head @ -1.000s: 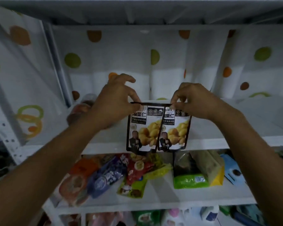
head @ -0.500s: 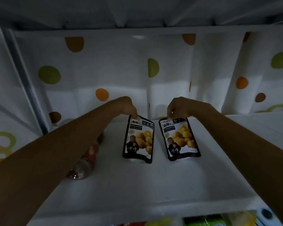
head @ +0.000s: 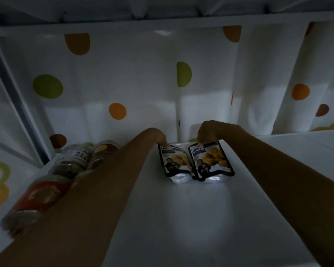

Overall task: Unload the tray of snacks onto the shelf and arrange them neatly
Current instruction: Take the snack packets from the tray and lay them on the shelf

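A dotted curtain (head: 123, 74) backs the white shelf (head: 181, 218). Jars (head: 69, 160) crowd its left side, partly hidden by the left arm. At the rear middle two snack pouches rest side by side, touching: left pouch (head: 175, 162) pinched at its top by the left hand (head: 159, 137), right pouch (head: 212, 160) by the right hand (head: 208, 132)
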